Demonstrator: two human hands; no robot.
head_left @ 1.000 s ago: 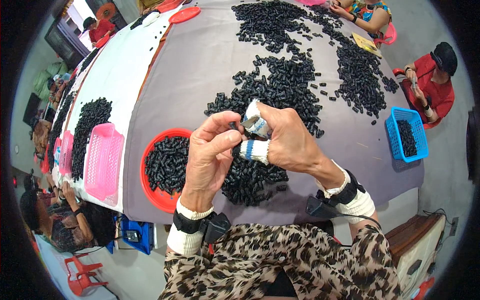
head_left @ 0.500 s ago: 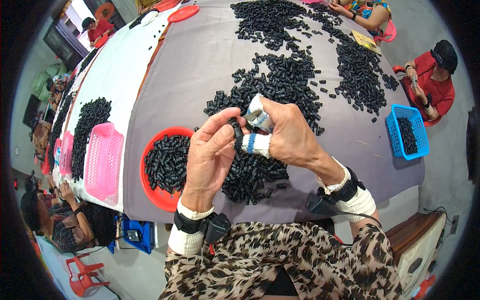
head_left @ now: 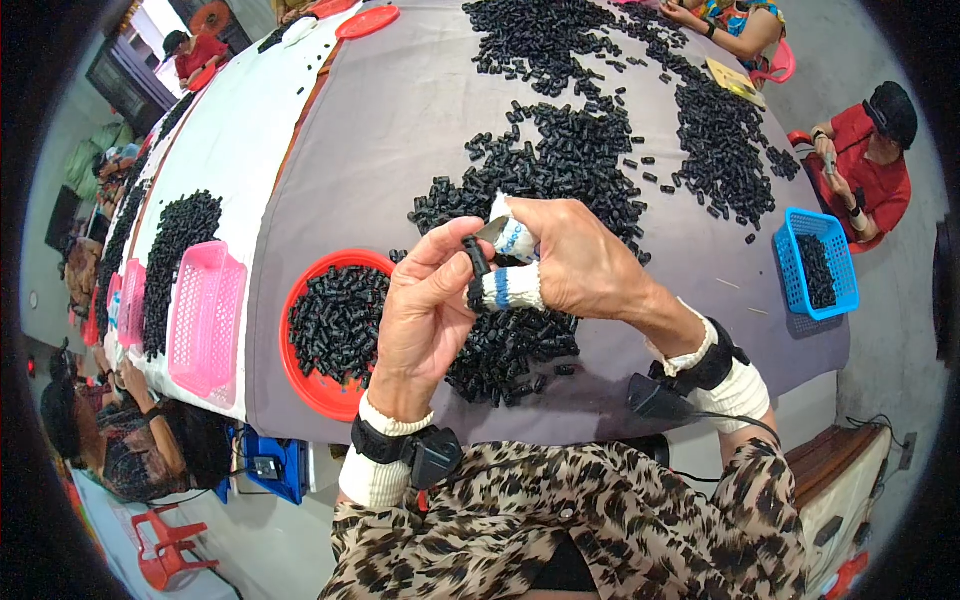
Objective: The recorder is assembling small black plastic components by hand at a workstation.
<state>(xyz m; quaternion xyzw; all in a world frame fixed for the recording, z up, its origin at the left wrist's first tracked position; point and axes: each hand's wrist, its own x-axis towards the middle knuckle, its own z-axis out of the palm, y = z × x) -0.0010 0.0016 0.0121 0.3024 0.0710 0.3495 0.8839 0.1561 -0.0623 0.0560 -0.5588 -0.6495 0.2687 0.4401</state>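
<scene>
My left hand (head_left: 425,310) and my right hand (head_left: 565,265) meet above the near edge of the grey table (head_left: 400,130). Between their fingertips they pinch one small black cylindrical part (head_left: 477,258), held upright. Two fingers of my right hand wear white cloth wraps, one with blue stripes. Directly beneath the hands lies a heap of the same black parts (head_left: 510,345). A round red tray (head_left: 318,385) filled with black parts sits just left of my left hand.
More black parts (head_left: 590,150) are spread over the table's middle and far side. A pink basket (head_left: 205,320) and another black pile lie on the white table at left. A blue basket (head_left: 815,265) stands at right beside a seated person in red (head_left: 870,165). Other people sit around.
Both hands stay together over the heap. The black part now stands more clearly between the fingertips; the hands have shifted only slightly.
</scene>
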